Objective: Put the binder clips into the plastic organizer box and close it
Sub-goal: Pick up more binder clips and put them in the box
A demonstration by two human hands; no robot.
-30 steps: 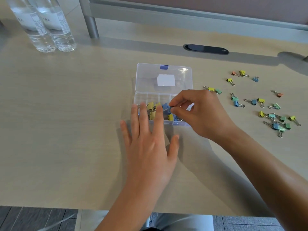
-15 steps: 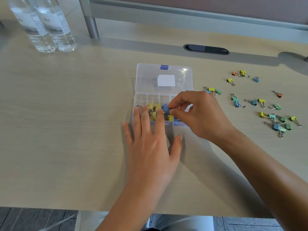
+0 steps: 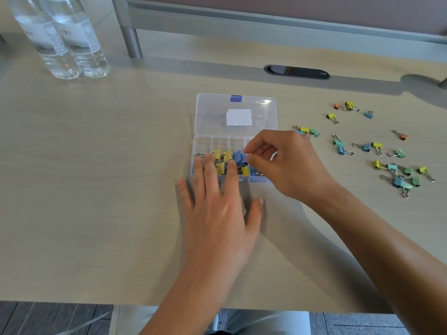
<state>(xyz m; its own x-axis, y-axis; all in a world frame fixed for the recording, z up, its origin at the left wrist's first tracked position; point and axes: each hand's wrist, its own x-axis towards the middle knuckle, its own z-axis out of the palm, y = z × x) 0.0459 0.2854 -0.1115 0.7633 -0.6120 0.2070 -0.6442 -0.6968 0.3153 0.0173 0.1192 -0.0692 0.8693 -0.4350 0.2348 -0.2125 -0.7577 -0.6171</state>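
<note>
Right hand has lifted slightly above boxed binder clips.

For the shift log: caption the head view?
Left hand steadies open box; right hand over clips inside.

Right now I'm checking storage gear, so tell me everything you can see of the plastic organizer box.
The plastic organizer box is clear, with its lid open flat behind, a blue latch and a white label on it. Its divided base holds yellow and blue binder clips. It sits mid-desk; the left hand rests its fingertips on its front edge.
</note>
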